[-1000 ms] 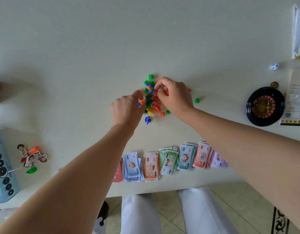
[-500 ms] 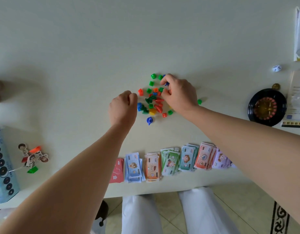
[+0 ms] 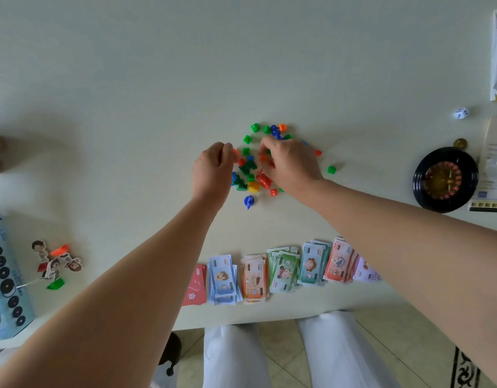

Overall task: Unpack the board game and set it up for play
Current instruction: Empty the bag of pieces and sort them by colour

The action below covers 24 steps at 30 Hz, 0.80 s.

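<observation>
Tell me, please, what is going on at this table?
A person has both hands in a pile of small coloured plastic pieces on the table; whether the left hand or right hand holds a piece is unclear. Play money lies in stacks along the near edge; a roulette wheel and die sit to the right.

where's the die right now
In the head view the white die sits alone on the far right of the table, just beyond the gold coin and black roulette wheel.
</observation>
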### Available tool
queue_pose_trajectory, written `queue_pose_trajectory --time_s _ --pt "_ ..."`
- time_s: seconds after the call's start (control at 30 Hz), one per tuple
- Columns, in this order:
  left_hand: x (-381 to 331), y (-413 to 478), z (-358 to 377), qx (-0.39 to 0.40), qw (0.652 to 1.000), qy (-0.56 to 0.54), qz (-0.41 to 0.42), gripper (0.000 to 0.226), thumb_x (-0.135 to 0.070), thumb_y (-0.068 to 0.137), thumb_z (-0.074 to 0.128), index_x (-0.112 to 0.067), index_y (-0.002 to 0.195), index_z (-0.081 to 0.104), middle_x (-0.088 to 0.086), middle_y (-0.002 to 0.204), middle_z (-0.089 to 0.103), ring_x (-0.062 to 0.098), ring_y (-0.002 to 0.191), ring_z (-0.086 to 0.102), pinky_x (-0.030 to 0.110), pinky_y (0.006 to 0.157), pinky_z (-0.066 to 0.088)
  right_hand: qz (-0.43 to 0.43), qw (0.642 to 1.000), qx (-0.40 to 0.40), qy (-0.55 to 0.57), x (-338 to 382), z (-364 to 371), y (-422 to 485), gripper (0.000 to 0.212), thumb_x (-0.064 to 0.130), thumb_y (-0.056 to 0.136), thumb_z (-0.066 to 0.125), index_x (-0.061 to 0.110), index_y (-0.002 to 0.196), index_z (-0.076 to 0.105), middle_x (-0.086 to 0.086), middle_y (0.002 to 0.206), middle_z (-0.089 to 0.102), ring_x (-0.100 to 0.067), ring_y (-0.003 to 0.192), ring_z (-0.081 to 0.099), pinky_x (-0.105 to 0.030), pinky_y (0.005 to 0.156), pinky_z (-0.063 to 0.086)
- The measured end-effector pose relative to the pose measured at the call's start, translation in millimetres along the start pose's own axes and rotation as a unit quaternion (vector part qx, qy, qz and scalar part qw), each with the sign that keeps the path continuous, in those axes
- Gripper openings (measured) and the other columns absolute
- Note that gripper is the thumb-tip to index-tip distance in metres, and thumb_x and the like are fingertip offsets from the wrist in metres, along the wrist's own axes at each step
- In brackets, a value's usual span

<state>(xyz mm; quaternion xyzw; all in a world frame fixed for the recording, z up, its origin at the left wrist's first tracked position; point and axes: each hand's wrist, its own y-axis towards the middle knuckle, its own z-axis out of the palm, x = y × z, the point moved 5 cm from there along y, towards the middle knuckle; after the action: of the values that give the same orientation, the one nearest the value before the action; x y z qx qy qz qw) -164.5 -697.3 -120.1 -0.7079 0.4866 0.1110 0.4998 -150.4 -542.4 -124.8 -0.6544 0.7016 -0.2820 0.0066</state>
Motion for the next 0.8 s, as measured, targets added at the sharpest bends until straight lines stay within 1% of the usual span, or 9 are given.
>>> queue_pose_trajectory --time_s 0.1,0.17,0.27,0.33,0.4,0.5,0.57,0.67,0.8 --pt "-5 1 2 0.005 0.998 -0.067 -0.004 0.027 -0.014 0.092 0.044 -0.011 0.078 0.067 -0.009 0.054 0.050 0.005 0.049 0.040 0.019 0.048 0.032 0.074 0.977 -0.022 0.197 -6 -9 -3 0.013 0.030 0.081 0.057 0.018 0.086 0.057 0.004 0.063 0.056 -0.018 0.059 0.052 -0.031 0.055 0.038" --pt "-9 2 5 0.012 0.989 -0.146 -0.030 0.024 -0.008 0.091 0.045 -0.011 0.084 0.068 -0.011 0.051 0.048 0.003 0.046 0.040 0.016 0.047 0.032 0.178 0.904 -0.020 0.389 -16 -14 -1 0.013 0.030 0.075 0.045 0.021 0.069 0.052 0.005 0.056 0.050 -0.013 0.051 0.045 -0.026 0.049 0.035" --pt "-18 3 16 0.052 0.944 -0.302 -0.119 0.028 -0.003 0.090 0.039 -0.010 0.081 0.064 -0.002 0.059 0.045 0.008 0.046 0.036 0.018 0.041 0.024 0.285 0.757 -0.007 0.588 -30 -21 -2 0.023 0.019 0.076 0.034 0.014 0.057 0.046 -0.007 0.054 0.046 -0.013 0.036 0.033 -0.016 0.039 0.022" --pt "-29 3 23 0.077 0.924 -0.345 -0.145 0.027 -0.004 0.088 0.038 -0.010 0.075 0.061 0.000 0.061 0.043 0.010 0.047 0.031 0.020 0.041 0.018 0.306 0.724 -0.004 0.618 -41 -27 -3 0.033 0.014 0.086 0.031 0.010 0.055 0.042 -0.011 0.056 0.049 -0.014 0.033 0.031 -0.016 0.038 0.018" --pt "-42 8 30 0.075 0.955 -0.261 -0.118 0.027 -0.008 0.087 0.043 -0.013 0.070 0.063 -0.004 0.057 0.038 0.011 0.047 0.028 0.020 0.043 0.020 0.320 0.745 -0.016 0.585 -54 -32 -6 0.037 0.014 0.088 0.036 0.011 0.051 0.040 -0.010 0.054 0.048 -0.014 0.032 0.032 -0.017 0.039 0.020" --pt "-66 17 37 0.039 0.999 -0.012 0.032 0.016 -0.019 0.085 0.057 -0.023 0.079 0.072 -0.008 0.058 0.050 0.011 0.054 0.045 0.022 0.052 0.032 0.296 0.817 -0.050 0.493 -72 -35 -5 0.047 0.025 0.095 0.045 0.015 0.049 0.040 0.001 0.042 0.040 -0.012 0.036 0.034 -0.019 0.042 0.029" --pt "-78 21 45 0.002 0.986 0.144 0.088 0.016 -0.029 0.086 0.062 -0.027 0.099 0.071 -0.006 0.075 0.061 0.016 0.074 0.058 0.024 0.061 0.035 0.256 0.856 -0.063 0.444 -80 -33 -4 0.045 0.030 0.097 0.049 0.018 0.054 0.047 0.008 0.044 0.046 -0.008 0.041 0.040 -0.020 0.050 0.035" --pt "-89 28 56 -0.024 0.955 0.276 0.107 0.028 -0.027 0.086 0.064 -0.027 0.114 0.064 0.000 0.107 0.065 0.023 0.100 0.059 0.026 0.069 0.035 0.217 0.890 -0.072 0.394 -86 -27 -3 0.026 0.032 0.094 0.056 0.015 0.075 0.061 0.002 0.073 0.065 -0.011 0.061 0.053 -0.028 0.064 0.042" --pt "-98 34 66 -0.029 0.933 0.345 0.100 0.022 -0.021 0.085 0.064 -0.022 0.107 0.065 0.003 0.107 0.065 0.028 0.099 0.059 0.029 0.068 0.032 0.210 0.911 -0.097 0.342 -97 -29 -6 0.025 0.031 0.092 0.056 0.009 0.087 0.063 -0.005 0.083 0.069 -0.017 0.073 0.059 -0.034 0.071 0.047"
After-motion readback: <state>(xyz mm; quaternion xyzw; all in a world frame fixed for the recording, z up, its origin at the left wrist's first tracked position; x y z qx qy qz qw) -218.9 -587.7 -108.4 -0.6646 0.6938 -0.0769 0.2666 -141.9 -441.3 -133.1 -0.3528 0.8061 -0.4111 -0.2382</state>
